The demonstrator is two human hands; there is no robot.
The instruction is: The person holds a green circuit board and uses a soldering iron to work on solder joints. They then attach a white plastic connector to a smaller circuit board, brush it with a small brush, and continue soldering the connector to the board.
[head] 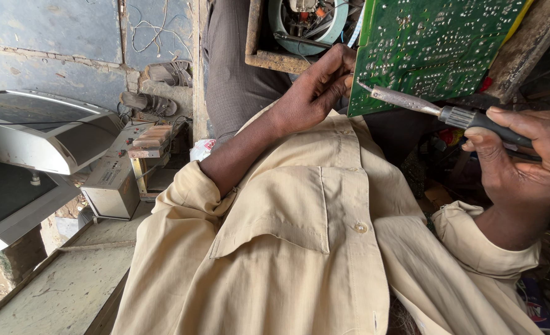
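The person's left hand (315,87) holds a green circuit board (433,46) by its lower left edge, the fingers curled tight around that edge, so the grip is narrow and closed on the board. The board stands tilted, its solder side with many small silver dots facing the camera.

The right hand (526,158) is closed around the dark handle of a soldering iron (442,111). The iron's metal shaft slants up and to the left from the hand, and its tip touches the board's solder side near the lower left corner, just beside the left hand's fingertips (344,79). The two hands are well apart, with the iron's shaft lying between them below the board.

Below the board, the person's tan shirt (312,236) fills the middle of the view, with a chest pocket and a button showing. Both sleeves are rolled back above the wrists.

Left of the board, behind the left hand, is a wooden box (269,56) holding a pale round part and some wires. Further left of the board stand a grey boxy device (110,186) and two old screen casings (33,133), one above the other. A pair of sandals (163,87) lies on the ground, well left of the board, near some loose wires.
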